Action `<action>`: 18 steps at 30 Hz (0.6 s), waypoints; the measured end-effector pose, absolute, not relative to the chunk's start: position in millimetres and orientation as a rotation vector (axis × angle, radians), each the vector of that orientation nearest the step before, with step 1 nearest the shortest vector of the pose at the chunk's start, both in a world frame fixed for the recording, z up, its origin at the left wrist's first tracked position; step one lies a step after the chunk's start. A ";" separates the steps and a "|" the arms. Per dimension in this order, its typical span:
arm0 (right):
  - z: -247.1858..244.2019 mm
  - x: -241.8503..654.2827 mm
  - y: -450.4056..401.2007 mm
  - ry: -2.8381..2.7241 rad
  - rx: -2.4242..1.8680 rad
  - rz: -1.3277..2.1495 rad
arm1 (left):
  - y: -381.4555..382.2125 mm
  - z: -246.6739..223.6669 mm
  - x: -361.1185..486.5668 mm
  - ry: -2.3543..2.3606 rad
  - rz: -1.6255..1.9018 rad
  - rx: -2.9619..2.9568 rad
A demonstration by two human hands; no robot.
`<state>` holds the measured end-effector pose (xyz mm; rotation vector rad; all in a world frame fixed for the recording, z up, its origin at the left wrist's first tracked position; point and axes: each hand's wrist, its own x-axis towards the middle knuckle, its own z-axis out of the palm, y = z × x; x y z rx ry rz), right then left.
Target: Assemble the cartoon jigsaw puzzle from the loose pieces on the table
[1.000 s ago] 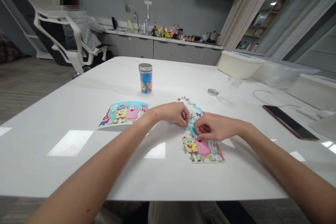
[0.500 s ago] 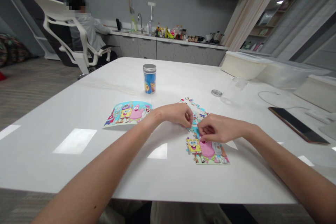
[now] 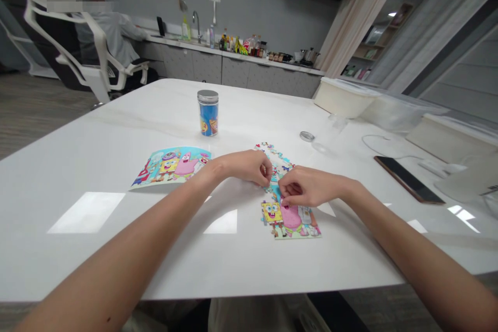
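A partly assembled jigsaw puzzle (image 3: 291, 220) lies on the white table, showing a yellow square figure and a pink one. Its upper part is covered by my right hand (image 3: 305, 185), whose fingers are pinched together low over it. Just left of that, my left hand (image 3: 254, 167) is also closed, its fingertips by the puzzle's upper left edge. What either hand pinches is too small or hidden to name. Loose puzzle pieces (image 3: 286, 160) spread behind both hands. A curved printed picture sheet (image 3: 171, 166) with the same figures lies left of my left forearm.
Behind the sheet stands a blue jar with a metal lid (image 3: 208, 114). A loose lid (image 3: 307, 136) and a clear jar (image 3: 330, 132) lie farther right. At the right are a phone (image 3: 408, 179), cables and plastic boxes (image 3: 344, 97). A person sits in a white chair (image 3: 99, 57) at the back left.
The camera view has turned to the right, so the whole scene sits farther left. Both hands stay closed at nearly the same places by the puzzle.
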<state>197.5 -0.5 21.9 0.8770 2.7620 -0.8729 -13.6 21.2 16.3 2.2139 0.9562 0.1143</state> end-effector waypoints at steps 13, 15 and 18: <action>23.6 197.3 -0.9 2.773 0.878 -0.872 | 18.2 18.3 -10.7 0.983 0.100 2.281; 23.7 197.0 -0.6 2.772 0.878 -0.874 | 17.4 18.8 -10.8 0.985 0.092 2.275; 23.6 196.5 -0.5 2.767 0.881 -0.885 | 16.8 19.0 -11.4 0.975 0.086 2.283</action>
